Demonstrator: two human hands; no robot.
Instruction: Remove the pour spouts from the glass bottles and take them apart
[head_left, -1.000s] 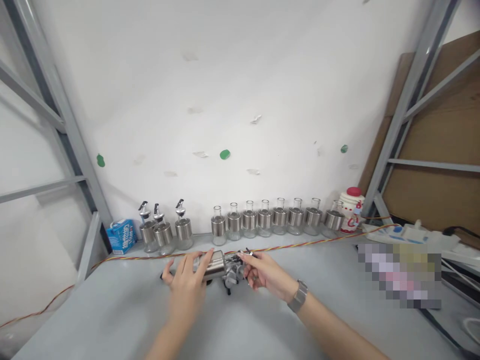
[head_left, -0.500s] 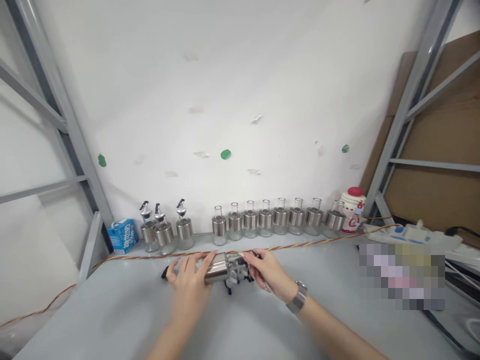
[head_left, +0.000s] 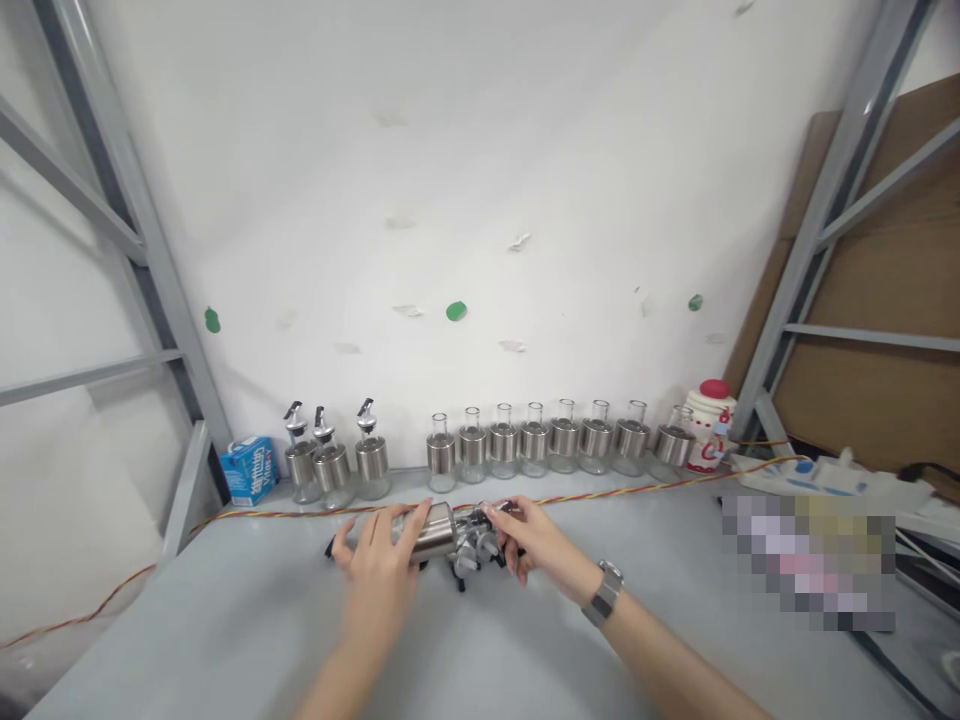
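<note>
My left hand (head_left: 379, 560) is wrapped over an oil bottle (head_left: 436, 530), a clear glass one with a steel band. The bottle lies on its side, its neck to the right. At that neck, my right hand (head_left: 529, 535) pinches a pourer spout (head_left: 501, 508), metal with black parts. How deep the spout's stopper sits in the neck is too small to tell. Just below the neck lie several loose pourer spouts (head_left: 471, 552) in metal, black and clear plastic. A black tip (head_left: 330, 547) pokes out left of my left hand.
Along the wall stand several bottles without spouts (head_left: 534, 445) and three with spouts (head_left: 372, 462). A blue carton (head_left: 249, 470) is at the left, a red-lidded white jar (head_left: 709, 425) at the right. A twisted red-yellow wire (head_left: 585, 497) crosses the grey table (head_left: 525, 650). A power strip (head_left: 832, 470) lies far right.
The spout in my right hand now lines up with the bottle neck and shows more metal there. My right fingers have shifted slightly. My left hand stays on the bottle.
</note>
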